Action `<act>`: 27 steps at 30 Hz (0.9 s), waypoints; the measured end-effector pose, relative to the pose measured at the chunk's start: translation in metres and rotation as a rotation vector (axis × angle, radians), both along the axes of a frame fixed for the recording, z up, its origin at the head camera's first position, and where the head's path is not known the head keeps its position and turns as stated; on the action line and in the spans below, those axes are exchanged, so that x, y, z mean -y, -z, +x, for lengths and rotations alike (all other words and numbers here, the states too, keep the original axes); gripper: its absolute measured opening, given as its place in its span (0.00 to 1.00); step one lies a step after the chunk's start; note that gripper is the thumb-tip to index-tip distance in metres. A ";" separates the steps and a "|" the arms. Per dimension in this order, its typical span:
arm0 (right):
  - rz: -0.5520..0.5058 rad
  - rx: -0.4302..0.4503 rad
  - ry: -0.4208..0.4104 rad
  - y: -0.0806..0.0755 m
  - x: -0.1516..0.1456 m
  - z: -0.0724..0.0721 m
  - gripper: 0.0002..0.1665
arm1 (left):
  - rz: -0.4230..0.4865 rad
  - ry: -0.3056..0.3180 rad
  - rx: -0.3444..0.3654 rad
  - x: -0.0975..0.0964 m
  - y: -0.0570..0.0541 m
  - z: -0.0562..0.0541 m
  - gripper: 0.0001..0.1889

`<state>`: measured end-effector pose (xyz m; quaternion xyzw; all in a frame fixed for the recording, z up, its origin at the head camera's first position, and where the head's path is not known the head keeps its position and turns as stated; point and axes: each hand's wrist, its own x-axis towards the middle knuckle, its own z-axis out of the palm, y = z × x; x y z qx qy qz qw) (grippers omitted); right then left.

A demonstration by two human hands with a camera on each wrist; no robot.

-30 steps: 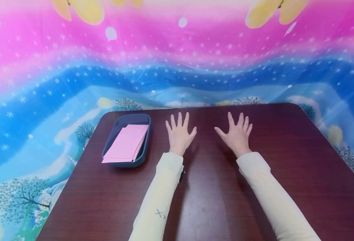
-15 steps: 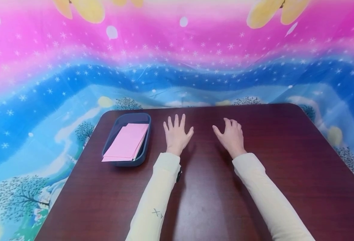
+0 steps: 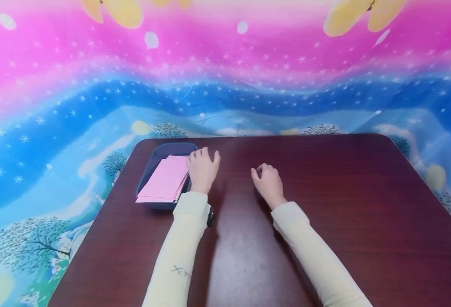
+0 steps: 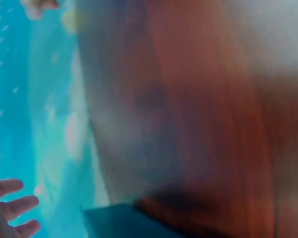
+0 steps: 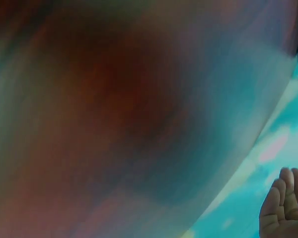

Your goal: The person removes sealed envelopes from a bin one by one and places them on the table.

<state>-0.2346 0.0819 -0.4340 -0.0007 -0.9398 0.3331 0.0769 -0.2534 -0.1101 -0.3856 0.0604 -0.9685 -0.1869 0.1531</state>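
Pink papers (image 3: 164, 179) are lying in a tray (image 3: 162, 206), centre-left, left hand (image 3: 203, 171) is overlapping it (contact unclear), fingers spreading, right hand (image 3: 268, 184) is loosely curving, mid-frame.

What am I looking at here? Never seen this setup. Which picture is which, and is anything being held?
There's no robot: a person works bare-handed. The widest picture comes from a head camera looking forward and down; the other two come from cameras on the left and right wrists, both largely blurred. On the brown table, a dark tray holds pink sheets that stick out over its near edge. The left hand is at the tray's right side; whether it touches is unclear. The right hand is over the table, fingers loosely bent. Neither hand appears to hold anything.
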 end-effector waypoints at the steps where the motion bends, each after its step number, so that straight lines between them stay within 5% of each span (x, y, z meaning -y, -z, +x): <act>1: -0.013 0.000 -0.008 0.001 0.008 0.001 0.23 | 0.026 -0.022 -0.003 0.008 -0.005 0.000 0.24; 6: -0.058 0.031 -0.031 0.006 0.045 0.004 0.17 | 0.138 -0.156 -0.015 0.056 -0.032 0.005 0.20; 9: -0.101 0.052 -0.032 0.008 0.065 0.006 0.16 | 0.196 -0.223 -0.025 0.089 -0.036 0.013 0.19; 17: -0.197 0.088 -0.081 0.011 0.111 0.013 0.16 | 0.287 -0.356 0.020 0.160 -0.002 0.043 0.20; 27: -0.358 0.161 -0.158 0.008 0.159 0.022 0.24 | 0.316 -0.339 0.156 0.186 0.026 0.057 0.23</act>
